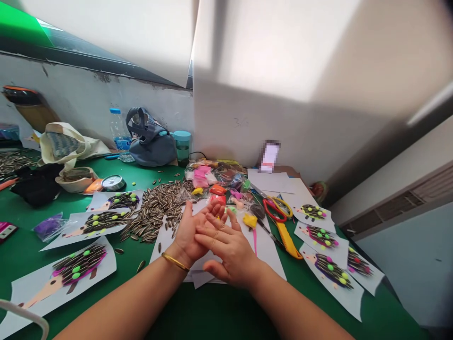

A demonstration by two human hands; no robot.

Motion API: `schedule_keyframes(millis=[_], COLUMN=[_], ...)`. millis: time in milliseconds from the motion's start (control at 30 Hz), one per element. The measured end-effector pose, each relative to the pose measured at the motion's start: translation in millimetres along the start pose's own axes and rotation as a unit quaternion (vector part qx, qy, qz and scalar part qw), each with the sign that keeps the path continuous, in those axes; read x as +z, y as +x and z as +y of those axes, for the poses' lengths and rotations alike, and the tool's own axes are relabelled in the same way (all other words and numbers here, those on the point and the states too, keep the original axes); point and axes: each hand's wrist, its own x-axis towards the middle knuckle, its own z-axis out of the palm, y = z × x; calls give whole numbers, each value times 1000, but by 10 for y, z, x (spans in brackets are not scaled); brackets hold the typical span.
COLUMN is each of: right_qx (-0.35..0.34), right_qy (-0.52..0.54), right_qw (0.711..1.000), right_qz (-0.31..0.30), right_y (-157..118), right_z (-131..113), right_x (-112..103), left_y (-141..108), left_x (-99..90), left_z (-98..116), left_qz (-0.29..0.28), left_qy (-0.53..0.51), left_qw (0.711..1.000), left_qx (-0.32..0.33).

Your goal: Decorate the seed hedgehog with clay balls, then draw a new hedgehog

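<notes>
My left hand [191,232] is palm up with its fingers stretched out; a gold bangle is on its wrist. My right hand [230,250] lies palm down across the left fingers, its own fingers straight and apart. Whether something small sits between the palms is hidden. Under both hands are white paper sheets [272,264]. Just right of the right hand is a lump of yellow clay [249,220]. Beyond the fingers lie red clay [217,190] and pink clay [201,177] among clear wrappers. A pile of striped sunflower seeds [152,208] spreads to the left.
Hedgehog pictures covered with seeds and coloured dots lie left [78,269] and right [329,269]. Scissors [274,209], a yellow utility knife [288,241] and a black pen [271,233] are at right. Behind stand a blue bag [152,141], a water bottle [120,134] and a teal-lidded cup [182,148].
</notes>
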Motion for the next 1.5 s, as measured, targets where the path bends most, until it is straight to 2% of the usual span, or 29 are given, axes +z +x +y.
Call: schedule_keyframes(millis=[167, 267, 400, 467, 567, 700, 833, 900, 1000, 1233, 1333, 1400, 1500], right_qx=[42, 20, 26, 42, 24, 39, 37, 35, 60, 104, 127, 172, 233], right_qy=[-34, -11, -26, -32, -20, -32, 7, 12, -7, -1, 10, 15, 35], right_qw=[999, 1000, 999, 999, 1000, 999, 999, 999, 997, 992, 988, 979, 967], right_qz=[-1, -1, -6, -1, -6, 0, 30, 33, 39, 70, 89, 109, 97], right_y=[-1, 6, 8, 2, -2, 11, 24, 31, 47, 41, -7, -51, -108], right_z=[-6, -17, -29, -29, -34, -45, -47, -44, -30, 12, 98, 197, 354], right_x=[-6, -6, 33, 53, 64, 35, -10, -14, 0, -25, -116, -184, -241], left_y=[10, 13, 9, 8, 9, 17, 22, 15, -8, -43, -28, -8, 35], left_x=[-21, -24, -14, -7, -3, -6, 1, 10, 21, 8, 18, 30, 38], left_z=[37, 60, 65, 70, 77, 66, 73, 64, 5, -130, -44, 67, 253], left_qz=[-7, -20, 9, 8, -1, 24, -11, -7, 1, -43, -56, -50, 11], left_qy=[-6, -13, -3, 0, 4, 8, 3, 10, 25, 53, 67, 81, 150], left_qw=[1000, 1000, 1000, 1000, 1000, 1000, 1000, 1000, 1000, 997, 996, 995, 984], left_qx=[4, 7, 12, 13, 20, 15, 23, 22, -1, -41, -13, 35, 93])
